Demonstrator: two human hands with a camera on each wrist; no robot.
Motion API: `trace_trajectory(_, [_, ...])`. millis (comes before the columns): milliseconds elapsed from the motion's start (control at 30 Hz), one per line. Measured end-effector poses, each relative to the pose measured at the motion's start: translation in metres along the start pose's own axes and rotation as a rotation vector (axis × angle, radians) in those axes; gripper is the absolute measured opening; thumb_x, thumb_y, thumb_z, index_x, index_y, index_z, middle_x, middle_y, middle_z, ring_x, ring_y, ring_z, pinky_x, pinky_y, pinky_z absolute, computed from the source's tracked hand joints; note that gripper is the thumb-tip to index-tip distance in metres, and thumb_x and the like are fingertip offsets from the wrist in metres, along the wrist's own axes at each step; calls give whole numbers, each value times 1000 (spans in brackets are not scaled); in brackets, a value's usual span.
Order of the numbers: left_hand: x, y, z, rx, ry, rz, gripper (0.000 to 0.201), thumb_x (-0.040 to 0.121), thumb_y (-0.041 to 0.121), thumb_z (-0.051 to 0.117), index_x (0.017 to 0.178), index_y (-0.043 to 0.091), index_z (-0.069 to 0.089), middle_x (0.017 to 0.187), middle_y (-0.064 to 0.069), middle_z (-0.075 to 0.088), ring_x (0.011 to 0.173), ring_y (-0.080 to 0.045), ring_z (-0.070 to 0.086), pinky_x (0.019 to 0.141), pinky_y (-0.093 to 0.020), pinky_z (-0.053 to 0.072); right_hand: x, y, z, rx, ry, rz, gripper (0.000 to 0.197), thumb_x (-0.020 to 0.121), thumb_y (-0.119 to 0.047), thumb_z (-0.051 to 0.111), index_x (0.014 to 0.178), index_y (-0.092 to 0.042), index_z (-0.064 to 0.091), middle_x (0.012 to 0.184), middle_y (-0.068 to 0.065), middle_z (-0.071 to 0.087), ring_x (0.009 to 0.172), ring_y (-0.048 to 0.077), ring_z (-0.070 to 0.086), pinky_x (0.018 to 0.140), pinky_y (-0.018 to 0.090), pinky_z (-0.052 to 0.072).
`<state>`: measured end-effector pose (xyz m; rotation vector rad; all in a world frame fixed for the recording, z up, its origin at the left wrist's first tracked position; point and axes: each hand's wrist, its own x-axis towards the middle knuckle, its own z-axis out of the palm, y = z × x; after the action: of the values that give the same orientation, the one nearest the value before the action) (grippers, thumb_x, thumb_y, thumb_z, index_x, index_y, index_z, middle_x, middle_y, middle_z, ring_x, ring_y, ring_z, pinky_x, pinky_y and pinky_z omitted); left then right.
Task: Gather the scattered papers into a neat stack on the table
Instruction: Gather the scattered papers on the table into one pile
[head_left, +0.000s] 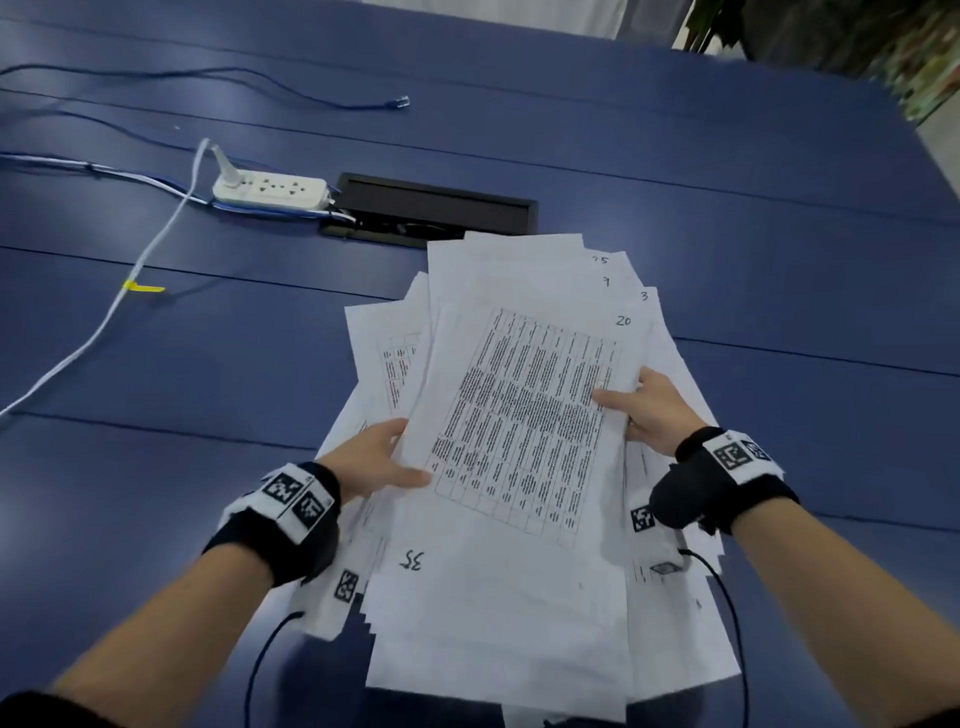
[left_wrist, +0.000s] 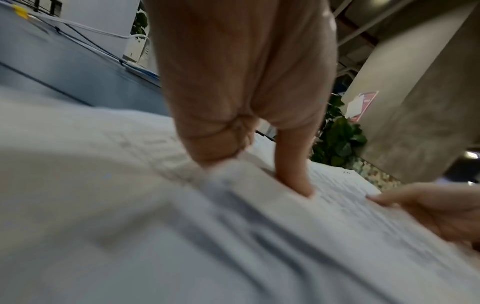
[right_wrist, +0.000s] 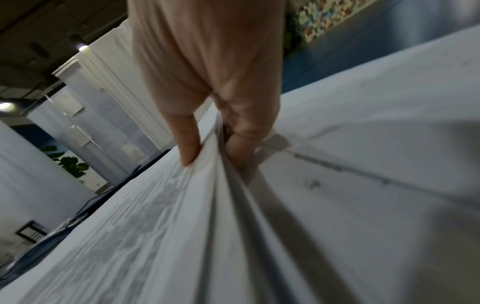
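Observation:
A loose, fanned pile of white papers (head_left: 519, 405) with printed tables and handwritten numbers lies over the blue table (head_left: 208, 364) in front of me. My left hand (head_left: 384, 457) pinches the pile's left edge, thumb on top and fingers underneath. In the left wrist view the left hand (left_wrist: 259, 170) presses its thumb onto the papers (left_wrist: 182, 236). My right hand (head_left: 631, 402) pinches the right edge, thumb lying on the top sheet. The right wrist view shows the right hand (right_wrist: 207, 152) clamping several sheets of the papers (right_wrist: 337, 205) between thumb and fingers.
A white power strip (head_left: 272, 193) with cables sits at the back left, beside a black cable hatch (head_left: 431, 210) just beyond the pile. A white cable with a yellow tag (head_left: 141, 287) runs across the left side. A blue cable (head_left: 311, 101) lies farther back.

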<state>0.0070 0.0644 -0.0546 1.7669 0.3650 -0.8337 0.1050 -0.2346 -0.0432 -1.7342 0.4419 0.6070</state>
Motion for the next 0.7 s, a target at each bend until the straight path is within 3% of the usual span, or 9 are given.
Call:
trace_trajectory(67, [1, -2, 7, -33, 103, 38, 58, 77, 3, 71, 129, 11, 45, 126, -8, 59, 114, -25, 58, 94, -40, 50, -2, 2, 4, 1, 42, -52, 42, 87, 2, 59, 127, -7, 48, 121, 10, 61, 103, 28, 63, 83, 44, 56])
trace_trajectory(133, [1, 6, 16, -114, 164, 64, 58, 80, -1, 66, 131, 12, 41, 129, -12, 56, 111, -26, 58, 87, -36, 52, -2, 2, 2, -33, 93, -90, 45, 88, 2, 58, 129, -5, 43, 129, 11, 56, 115, 30, 57, 97, 50, 47])
trace_trajectory(233, [-6, 14, 21, -165, 140, 67, 56, 87, -2, 57, 135, 19, 35, 121, -13, 60, 95, -24, 58, 64, -24, 49, -4, 1, -7, -58, 173, -140, 42, 87, 0, 60, 126, -1, 44, 130, 15, 55, 115, 32, 57, 99, 51, 46])
trace_trajectory(300, [-12, 9, 21, -88, 114, 42, 50, 89, 7, 57, 131, 25, 37, 109, -6, 61, 87, -21, 57, 59, -25, 43, -4, 5, -16, -8, 202, -140, 41, 87, 0, 59, 127, 0, 48, 129, 19, 56, 114, 34, 58, 98, 50, 46])
trace_trajectory(467, [-21, -9, 25, 99, 228, 149, 53, 86, 3, 59, 135, 14, 44, 108, -6, 58, 91, -20, 59, 73, -22, 44, -38, 25, -17, -105, 116, -36, 36, 87, -22, 64, 118, -7, 53, 112, 9, 66, 99, 32, 65, 88, 54, 51])
trace_trajectory(533, [-24, -12, 28, 115, 264, 185, 57, 84, 2, 62, 137, 13, 44, 106, -2, 58, 91, -18, 59, 77, -20, 43, -55, 41, -16, -167, 130, -44, 35, 89, -18, 61, 119, -10, 47, 111, 9, 62, 94, 28, 62, 77, 43, 55])
trace_trajectory(600, [-27, -13, 31, 146, 254, 192, 64, 82, 5, 66, 140, 14, 41, 109, 0, 58, 94, -16, 58, 80, -19, 44, -69, 57, -12, -187, 128, -62, 46, 91, -13, 57, 132, -10, 37, 113, 9, 57, 92, 24, 58, 64, 29, 49])
trace_trajectory(633, [-29, -13, 31, 181, 235, 191, 68, 80, 9, 69, 141, 14, 39, 116, 0, 58, 99, -16, 57, 87, -21, 44, -72, 65, -9, -179, 130, -71, 50, 92, -11, 55, 137, -11, 33, 116, 8, 55, 96, 24, 57, 64, 27, 48])
trace_trajectory(700, [-34, -12, 32, 239, 176, 181, 81, 76, 18, 74, 145, 15, 31, 133, -1, 51, 113, -14, 50, 98, -23, 38, -76, 70, 1, -108, 125, -98, 56, 92, -6, 52, 141, -13, 27, 131, 8, 51, 113, 26, 55, 87, 40, 51])
